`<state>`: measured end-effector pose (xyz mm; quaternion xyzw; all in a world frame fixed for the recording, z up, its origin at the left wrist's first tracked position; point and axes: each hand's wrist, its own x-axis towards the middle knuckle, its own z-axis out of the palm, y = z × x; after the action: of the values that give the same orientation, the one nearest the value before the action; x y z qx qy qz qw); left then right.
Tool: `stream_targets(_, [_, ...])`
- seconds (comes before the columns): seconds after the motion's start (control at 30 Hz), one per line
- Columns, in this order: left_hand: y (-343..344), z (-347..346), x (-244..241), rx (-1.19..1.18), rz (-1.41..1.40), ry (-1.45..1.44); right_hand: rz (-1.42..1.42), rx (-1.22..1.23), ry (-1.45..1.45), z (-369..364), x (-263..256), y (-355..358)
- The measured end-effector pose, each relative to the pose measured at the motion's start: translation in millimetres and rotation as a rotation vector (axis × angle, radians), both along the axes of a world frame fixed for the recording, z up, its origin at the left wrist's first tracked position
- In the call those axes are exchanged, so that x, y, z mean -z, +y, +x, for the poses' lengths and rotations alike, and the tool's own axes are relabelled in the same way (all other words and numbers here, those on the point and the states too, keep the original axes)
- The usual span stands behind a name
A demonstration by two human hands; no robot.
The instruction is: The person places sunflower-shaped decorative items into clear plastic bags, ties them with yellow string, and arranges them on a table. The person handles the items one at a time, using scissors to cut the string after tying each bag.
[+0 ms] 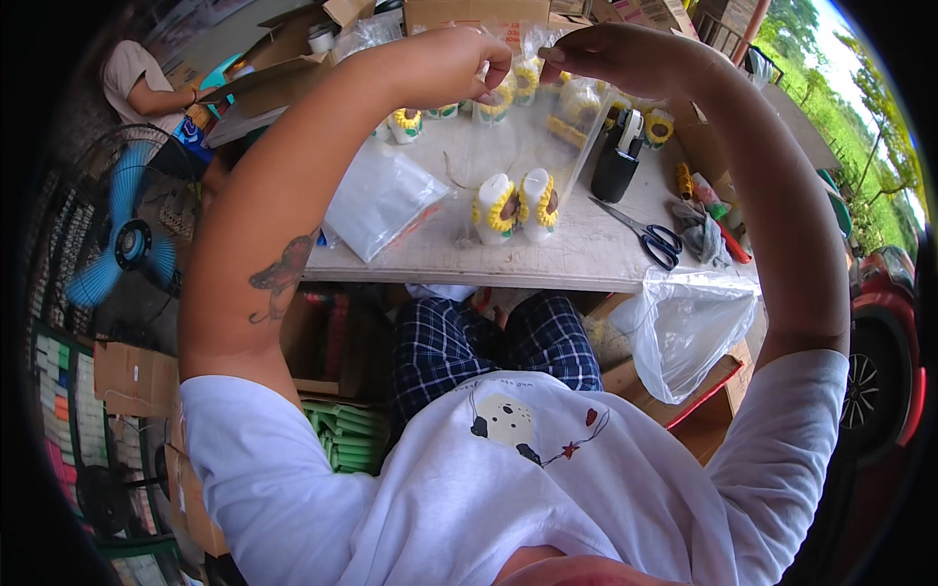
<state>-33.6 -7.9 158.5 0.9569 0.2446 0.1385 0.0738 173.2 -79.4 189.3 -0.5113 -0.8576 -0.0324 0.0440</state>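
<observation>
At the far side of the table, my left hand [484,64] is raised with bent fingers over sunflower-decorated white candles [495,102]. My right hand [593,58] faces it, a short gap between the fingertips. Clear plastic [575,157] hangs or stands below my hands; whether either hand grips it cannot be made out. Nearer me, two white candles with yellow sunflowers [502,210] stand side by side, seemingly on or in clear film. Left of them lies a stack of clear plastic bags [385,194]. A black tape dispenser [615,165] stands to the right, beside dark-handled scissors [652,238].
A plastic bag [689,329] hangs off the table's front edge [476,276]. Cardboard boxes [476,15] line the back. A person [146,80] sits at far left behind a blue-bladed fan [132,242]. Spools of yellow trim [684,181] and red-handled pliers [735,245] lie right.
</observation>
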Motion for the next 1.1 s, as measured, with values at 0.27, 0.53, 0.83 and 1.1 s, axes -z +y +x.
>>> stream_targets(0.27, [4.9,-10.4,-10.0,-0.083,-0.113,0.119,-0.342,0.546,-0.158,-15.5,4.6,24.3])
stream_targets(0.53, [-4.6,-9.3,-0.3,0.036,-0.078,-0.060,-0.234,0.332,-0.132,-62.8,-13.6,25.2])
stream_targets(0.83, [-1.9,-10.7,29.0,0.177,-0.263,-0.408,-0.787,0.195,-0.032,-52.5,91.2,59.0])
stream_targets(1.1, [7.5,-16.6,206.1,0.165,-0.789,-0.531,-0.393,0.092,-0.181,-53.3,121.6,43.8])
